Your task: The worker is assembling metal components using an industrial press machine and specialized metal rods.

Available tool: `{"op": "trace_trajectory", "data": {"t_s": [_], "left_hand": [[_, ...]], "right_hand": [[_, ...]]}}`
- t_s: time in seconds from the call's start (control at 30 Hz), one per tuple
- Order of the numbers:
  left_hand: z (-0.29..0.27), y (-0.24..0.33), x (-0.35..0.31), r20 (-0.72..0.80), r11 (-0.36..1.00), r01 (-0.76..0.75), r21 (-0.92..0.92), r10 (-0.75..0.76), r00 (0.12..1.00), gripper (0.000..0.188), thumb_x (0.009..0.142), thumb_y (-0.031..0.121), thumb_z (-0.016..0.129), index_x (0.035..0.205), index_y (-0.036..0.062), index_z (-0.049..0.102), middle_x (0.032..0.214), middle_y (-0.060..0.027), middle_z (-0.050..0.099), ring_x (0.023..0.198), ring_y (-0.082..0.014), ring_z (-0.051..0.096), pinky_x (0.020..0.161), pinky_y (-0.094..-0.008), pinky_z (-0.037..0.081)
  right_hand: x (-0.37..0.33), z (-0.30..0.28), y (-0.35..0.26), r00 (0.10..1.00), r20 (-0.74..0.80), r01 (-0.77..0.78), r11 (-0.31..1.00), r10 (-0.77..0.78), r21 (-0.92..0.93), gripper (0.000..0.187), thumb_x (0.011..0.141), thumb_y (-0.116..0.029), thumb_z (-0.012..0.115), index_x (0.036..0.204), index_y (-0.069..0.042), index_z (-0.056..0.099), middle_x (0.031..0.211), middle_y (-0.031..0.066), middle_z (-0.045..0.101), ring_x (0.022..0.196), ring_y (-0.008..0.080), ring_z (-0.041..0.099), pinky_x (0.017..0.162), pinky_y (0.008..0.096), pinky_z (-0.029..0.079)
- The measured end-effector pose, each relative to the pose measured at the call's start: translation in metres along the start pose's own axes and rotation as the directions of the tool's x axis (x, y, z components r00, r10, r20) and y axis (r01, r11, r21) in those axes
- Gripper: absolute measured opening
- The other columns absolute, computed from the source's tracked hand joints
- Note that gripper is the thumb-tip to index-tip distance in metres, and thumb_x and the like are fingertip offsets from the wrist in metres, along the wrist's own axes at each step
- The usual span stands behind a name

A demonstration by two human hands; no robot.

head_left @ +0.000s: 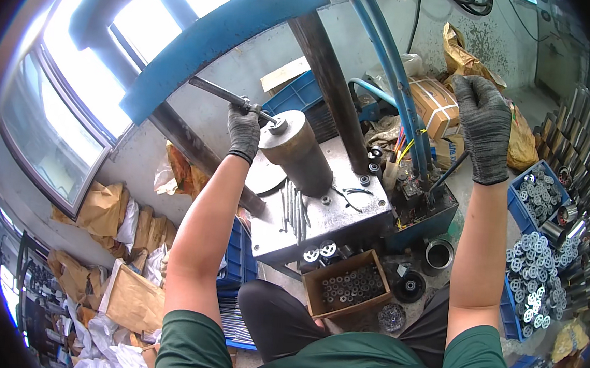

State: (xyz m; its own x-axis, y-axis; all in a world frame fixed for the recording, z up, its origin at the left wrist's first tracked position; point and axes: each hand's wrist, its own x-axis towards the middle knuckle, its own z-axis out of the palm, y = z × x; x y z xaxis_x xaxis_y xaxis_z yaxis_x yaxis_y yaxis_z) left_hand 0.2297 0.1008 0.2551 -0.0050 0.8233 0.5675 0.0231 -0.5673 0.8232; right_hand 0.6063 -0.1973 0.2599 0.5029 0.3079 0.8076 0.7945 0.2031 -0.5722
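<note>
My left hand [244,131], in a dark grey knit glove, is closed round a metal rod [212,89] with a collar. The rod's lower end meets a small fitting [278,125] on top of a thick metal cylinder [304,157], which stands tilted in view on the press table [270,244]. My right hand [483,129], gloved alike, is raised on the right with its fingers mostly stretched upward. A dark lever [450,171] runs up behind its palm; whether they touch is hidden. Several thin metal rods [293,211] and pliers [349,198] lie beside the cylinder.
The blue press frame [230,39] arches overhead on dark columns [329,84]. A carton of small rings [348,283] stands before my knees. Blue bins [513,309] of metal wheels [539,269] and stacked tubes [586,129] line the right. Paper sacks [138,296] lie left.
</note>
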Motion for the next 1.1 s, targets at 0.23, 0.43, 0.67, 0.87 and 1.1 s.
{"op": "trace_trajectory", "data": {"t_s": [0.23,0.43,0.67,0.87,1.1], "left_hand": [[0.004,0.002,0.003,0.033,1.0,0.022,0.012,-0.023,0.999,0.035,0.093,-0.007,0.064,0.122,0.0067,0.049,0.097,-0.0077,0.059,0.078,-0.0206,0.069,0.065,-0.0339,0.065],[0.004,0.001,0.016,0.075,0.989,-0.015,0.146,0.004,0.997,0.028,0.093,-0.002,0.067,0.117,0.0065,0.055,0.091,-0.0071,0.064,0.076,-0.0175,0.07,0.063,-0.0327,0.063],[0.006,0.008,0.023,0.179,0.944,-0.067,0.323,0.008,0.984,0.022,0.094,0.004,0.068,0.113,0.0063,0.057,0.086,-0.0064,0.065,0.071,-0.0163,0.068,0.063,-0.0321,0.061],[0.007,-0.003,0.026,0.099,0.961,-0.003,0.278,-0.026,0.995,0.022,0.093,0.01,0.072,0.111,0.0063,0.059,0.081,-0.0077,0.068,0.068,-0.0162,0.069,0.059,-0.0311,0.059],[0.04,0.004,-0.016,0.04,0.943,-0.091,0.319,0.083,0.996,0.028,0.097,0.009,0.07,0.124,0.0077,0.061,0.085,-0.0038,0.068,0.073,-0.0118,0.064,0.066,-0.0276,0.054]], "right_hand": [[-0.002,-0.002,0.003,0.999,0.026,-0.034,0.999,0.033,0.038,0.033,0.1,-0.033,0.069,0.101,0.0,0.075,0.092,0.0171,0.074,0.091,0.0311,0.072,0.084,0.0383,0.055],[-0.002,0.003,0.044,0.97,0.064,0.236,0.972,-0.237,0.011,0.034,0.099,-0.008,0.065,0.133,-0.005,0.065,0.125,0.0156,0.07,0.111,0.0296,0.07,0.1,0.0382,0.054],[-0.004,-0.006,0.008,0.974,0.156,0.176,0.982,-0.163,-0.072,0.037,0.096,-0.013,0.068,0.132,-0.004,0.066,0.118,0.0154,0.073,0.102,0.0287,0.072,0.092,0.0375,0.057],[-0.008,-0.015,-0.004,0.959,0.265,-0.094,0.995,0.098,-0.03,0.037,0.096,-0.027,0.069,0.121,-0.001,0.072,0.099,0.0175,0.076,0.088,0.0282,0.074,0.084,0.038,0.057],[-0.022,-0.046,-0.015,0.921,0.385,0.08,0.942,0.055,-0.325,0.023,0.093,-0.015,0.063,0.108,-0.001,0.073,0.104,0.0225,0.073,0.098,0.0366,0.072,0.087,0.0409,0.056]]}}
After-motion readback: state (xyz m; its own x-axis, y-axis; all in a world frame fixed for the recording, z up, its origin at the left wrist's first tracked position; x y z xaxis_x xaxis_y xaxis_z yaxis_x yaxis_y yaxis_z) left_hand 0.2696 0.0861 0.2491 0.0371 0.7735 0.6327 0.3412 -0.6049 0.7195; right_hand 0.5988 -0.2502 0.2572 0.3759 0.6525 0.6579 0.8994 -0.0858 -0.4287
